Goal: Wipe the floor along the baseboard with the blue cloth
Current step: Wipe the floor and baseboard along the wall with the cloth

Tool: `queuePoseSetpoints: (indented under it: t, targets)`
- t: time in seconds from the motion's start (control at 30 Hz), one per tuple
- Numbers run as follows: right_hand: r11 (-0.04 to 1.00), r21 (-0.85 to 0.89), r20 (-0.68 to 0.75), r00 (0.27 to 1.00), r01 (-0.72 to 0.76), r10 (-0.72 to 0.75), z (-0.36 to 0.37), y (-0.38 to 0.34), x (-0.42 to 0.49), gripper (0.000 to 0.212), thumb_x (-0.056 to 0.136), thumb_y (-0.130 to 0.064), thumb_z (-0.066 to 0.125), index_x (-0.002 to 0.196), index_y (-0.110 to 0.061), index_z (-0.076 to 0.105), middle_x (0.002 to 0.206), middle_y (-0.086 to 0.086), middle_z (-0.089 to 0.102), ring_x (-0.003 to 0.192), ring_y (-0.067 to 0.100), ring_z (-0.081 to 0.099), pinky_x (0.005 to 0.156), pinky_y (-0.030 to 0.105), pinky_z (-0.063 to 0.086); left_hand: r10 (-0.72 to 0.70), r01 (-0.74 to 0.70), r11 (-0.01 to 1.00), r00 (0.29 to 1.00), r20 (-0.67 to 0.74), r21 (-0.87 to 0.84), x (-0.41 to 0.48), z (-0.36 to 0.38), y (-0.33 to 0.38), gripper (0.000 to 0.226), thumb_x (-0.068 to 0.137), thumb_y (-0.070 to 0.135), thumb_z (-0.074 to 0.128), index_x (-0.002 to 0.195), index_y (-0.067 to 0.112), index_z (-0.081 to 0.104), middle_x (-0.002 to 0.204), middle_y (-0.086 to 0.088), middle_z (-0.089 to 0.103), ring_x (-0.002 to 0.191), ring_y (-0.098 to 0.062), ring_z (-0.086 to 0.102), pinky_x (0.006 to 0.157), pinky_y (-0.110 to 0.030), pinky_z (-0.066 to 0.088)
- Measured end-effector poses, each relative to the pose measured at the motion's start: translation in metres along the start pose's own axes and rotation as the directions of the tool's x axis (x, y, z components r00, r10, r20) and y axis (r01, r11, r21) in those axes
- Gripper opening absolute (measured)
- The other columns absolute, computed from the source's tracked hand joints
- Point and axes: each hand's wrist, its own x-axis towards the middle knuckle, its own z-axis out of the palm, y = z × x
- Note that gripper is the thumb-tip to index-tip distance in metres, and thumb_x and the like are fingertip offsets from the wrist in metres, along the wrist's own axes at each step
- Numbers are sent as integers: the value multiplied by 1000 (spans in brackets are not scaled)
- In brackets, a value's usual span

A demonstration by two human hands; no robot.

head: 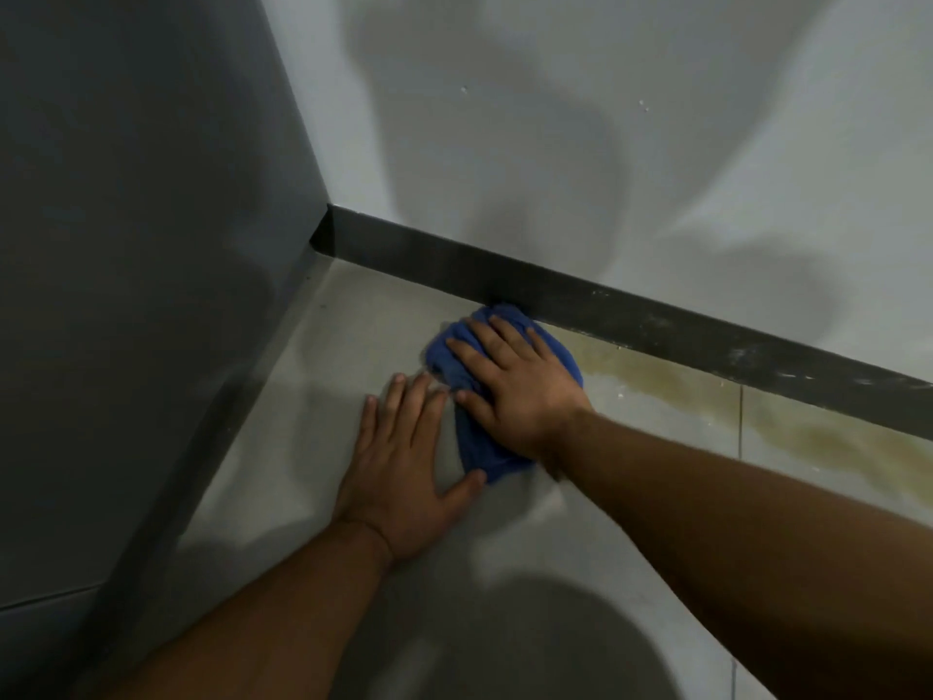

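The blue cloth (pixel 497 396) is being pressed flat onto the floor (pixel 313 447) by the right hand (pixel 520 386), whose palm is lying on top of it with the fingers (pixel 505 330) spread and pointing toward the far wall; nothing is being pinched or gripped, the cloth simply being held down under an open, flattened hand. The cloth is bunched into a rumpled heap, and its far edge is being pushed up against the dark baseboard (pixel 656 320), which is running diagonally from the far left corner toward the near right. The left hand (pixel 404 472) is being rested flat on the bare floor just to the left of the cloth, its fingers splayed wide and holding nothing, while its thumb (pixel 467 485) is touching the cloth's near edge. Both forearms are being extended from the near side of the scene. To the right of the cloth, a yellowish-brown stain (pixel 757 401) is being shown along the foot of the baseboard, stretching away to the right across a tile joint. Pale specks are being seen on the baseboard's right stretch. A dark grey panel (pixel 126 245) is standing on the left, meeting the white wall (pixel 555 144) at the corner, and soft shadows are being cast across that wall and over the near floor.
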Motion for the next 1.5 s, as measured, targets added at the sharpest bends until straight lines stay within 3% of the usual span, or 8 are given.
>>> queuePoseSetpoints:
  t: [0.27,0.57,0.67,0.8,0.97,1.1,1.23,1.5]
  targets:
    - [959,103,-77,959,-263,272,13,-2,-48,71,97,-70,16,160,-36,13,171,-1,6,156,22,-1,126,49,4,-76,78,996,995,72,-30,7,-2,13,112,73,82,34,162,25,-1,171,-1,-21,154,-23,-30,125,-53,-13]
    - [999,33,-8,1000,-1,1,14,0,-47,69,100,-68,10,160,-37,0,170,-3,-2,156,19,-9,125,47,-4,-59,65,997,991,121,-41,5,-2,14,132,63,87,50,160,26,-15,169,3,-27,152,-23,-35,123,-53,-16]
    - [999,23,-21,999,-47,48,4,24,-34,70,98,-70,14,160,-39,4,171,-5,3,156,20,-1,125,48,-3,-85,91,995,985,148,-29,6,-7,27,130,63,78,55,160,25,-12,169,1,-28,153,-25,-32,125,-56,-11]
    - [982,36,-65,980,-186,188,6,45,-53,71,98,-71,12,161,-36,10,170,-4,8,156,20,5,125,44,-5,16,-11,999,990,140,-33,7,-6,55,124,65,73,58,162,28,-4,170,3,-23,154,-24,-29,126,-54,-8]
    - [951,107,-99,948,-291,301,19,33,-101,69,101,-66,13,161,-32,9,170,0,1,156,21,-7,122,42,-10,55,-47,996,991,119,-72,6,5,84,112,76,72,54,162,24,2,172,1,-12,157,-22,-20,128,-49,-4]
    - [975,106,-48,979,-193,199,24,29,-104,69,101,-67,8,161,-32,4,170,-1,-3,155,20,-12,125,48,-3,17,-15,1000,993,118,-17,6,14,90,113,77,77,48,163,22,-1,173,-1,-11,157,-25,-18,128,-51,-6]
    - [995,58,-55,995,-76,79,10,58,-83,70,99,-69,13,161,-36,7,171,-2,6,156,21,0,125,50,3,-14,7,999,990,137,49,7,22,90,120,72,86,39,162,21,-7,172,-3,-15,157,-27,-20,127,-52,-6]
    - [938,88,-104,933,-336,344,15,85,-126,72,99,-71,12,160,-34,9,171,1,5,156,24,2,125,45,-1,18,-61,987,962,274,149,10,20,76,126,68,96,27,152,27,-36,161,1,-45,147,-26,-42,121,-50,-21]
